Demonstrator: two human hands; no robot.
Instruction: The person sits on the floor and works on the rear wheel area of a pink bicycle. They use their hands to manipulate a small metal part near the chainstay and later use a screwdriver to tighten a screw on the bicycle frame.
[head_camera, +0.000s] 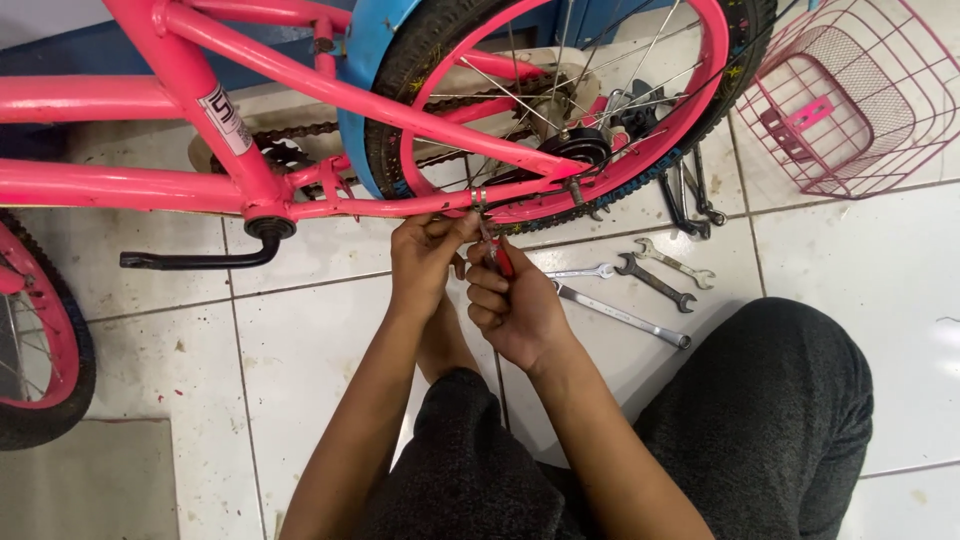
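Right hand (515, 305) gripping red-handled tool (499, 255), left hand (425, 255) beside, under pink frame (400, 205)

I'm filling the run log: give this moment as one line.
left hand: at clamp on pink frame | right hand: grips red-handled tool | wrenches on floor | basket right
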